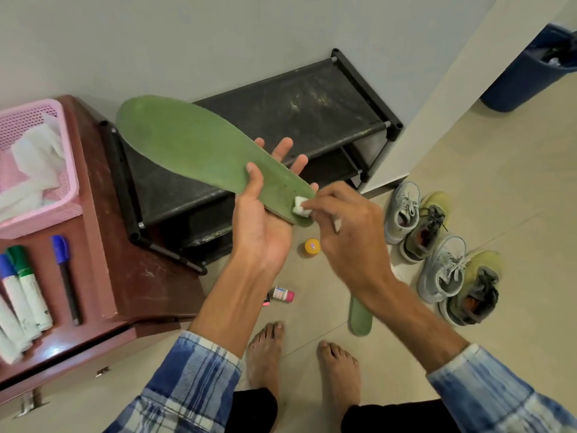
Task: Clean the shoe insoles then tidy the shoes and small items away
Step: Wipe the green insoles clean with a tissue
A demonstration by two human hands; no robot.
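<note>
Your long flat green insole [199, 151] lies across your left hand [262, 220], thumb clamped on top and fingers spread beneath, raised above the black fabric shoe rack [296, 107]. Your right hand [346, 226] pinches a small white folded pad [300, 207] against its heel end. On the tiled floor [515, 182] below lie a second green insole [360, 317], a yellow-lidded jar [312, 247] and four grey and olive sneakers [443, 270].
</note>
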